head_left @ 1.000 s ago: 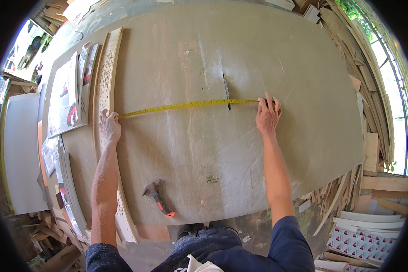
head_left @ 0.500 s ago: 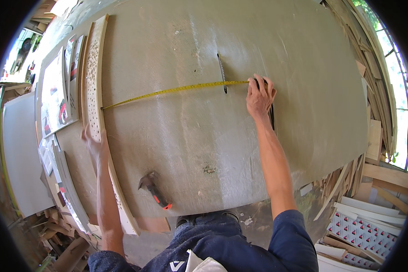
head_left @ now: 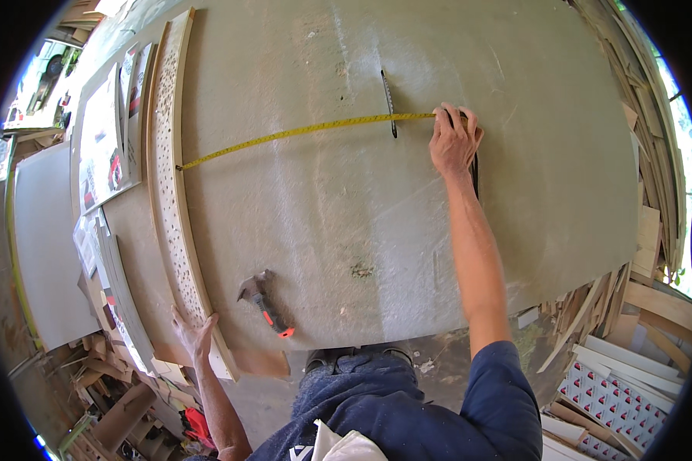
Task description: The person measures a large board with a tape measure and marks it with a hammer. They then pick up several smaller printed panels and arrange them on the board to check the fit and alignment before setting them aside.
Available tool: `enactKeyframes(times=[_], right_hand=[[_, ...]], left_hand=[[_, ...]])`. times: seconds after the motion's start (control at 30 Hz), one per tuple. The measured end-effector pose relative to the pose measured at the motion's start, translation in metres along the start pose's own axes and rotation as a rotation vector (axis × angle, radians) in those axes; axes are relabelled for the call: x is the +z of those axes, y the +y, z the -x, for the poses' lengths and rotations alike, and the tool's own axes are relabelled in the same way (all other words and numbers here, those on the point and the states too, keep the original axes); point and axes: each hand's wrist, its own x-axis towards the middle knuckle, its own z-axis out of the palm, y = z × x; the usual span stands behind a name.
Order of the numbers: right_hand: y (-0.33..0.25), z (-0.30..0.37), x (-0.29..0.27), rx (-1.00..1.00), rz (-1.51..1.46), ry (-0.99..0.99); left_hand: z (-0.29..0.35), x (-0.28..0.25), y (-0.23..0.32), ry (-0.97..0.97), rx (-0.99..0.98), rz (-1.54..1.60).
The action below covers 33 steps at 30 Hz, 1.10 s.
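Observation:
My right hand [head_left: 455, 142] is closed round a tape measure, its case mostly hidden by the fingers. Its yellow blade [head_left: 307, 129] stretches left across the tabletop to the edge of a long, pale wooden board [head_left: 178, 230] with many small holes or dots. My left hand [head_left: 194, 332] grips this board near its close end, thumb on the right edge and fingers on the left. The tape passes over a slim, dark, toothed strip like a saw blade [head_left: 387, 92]. A claw hammer [head_left: 265, 307] with a black and orange handle lies right of the board.
The large, worn grey-brown tabletop [head_left: 515, 223] bears flat printed sheets [head_left: 104, 146] at its left. Another pale panel [head_left: 48, 246] stands beyond. Stacked wood strips [head_left: 646, 115] line the right side, with more offcuts [head_left: 623, 361] at lower right.
My left hand has slid along the board toward me, from about mid-length to its near end. My right hand still holds the tape measure. The whole view has shifted slightly.

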Motion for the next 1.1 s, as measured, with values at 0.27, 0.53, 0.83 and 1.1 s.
enactKeyframes(times=[0.27, 0.53, 0.83, 1.1], right_hand=[[0.002, 0.002, 0.002, -0.022, -0.022, 0.059], [0.001, 0.0, 0.003, -0.059, -0.037, 0.044], [0.0, -0.001, 0.001, -0.074, -0.027, 0.063], [0.0, -0.001, -0.001, -0.069, -0.02, 0.036]], left_hand=[[-0.002, 0.002, -0.004, 0.031, 0.032, -0.049], [-0.006, 0.008, -0.017, 0.08, 0.05, -0.038], [-0.009, 0.005, -0.013, 0.067, 0.06, -0.037], [-0.008, 0.004, -0.012, 0.074, 0.057, -0.05]])
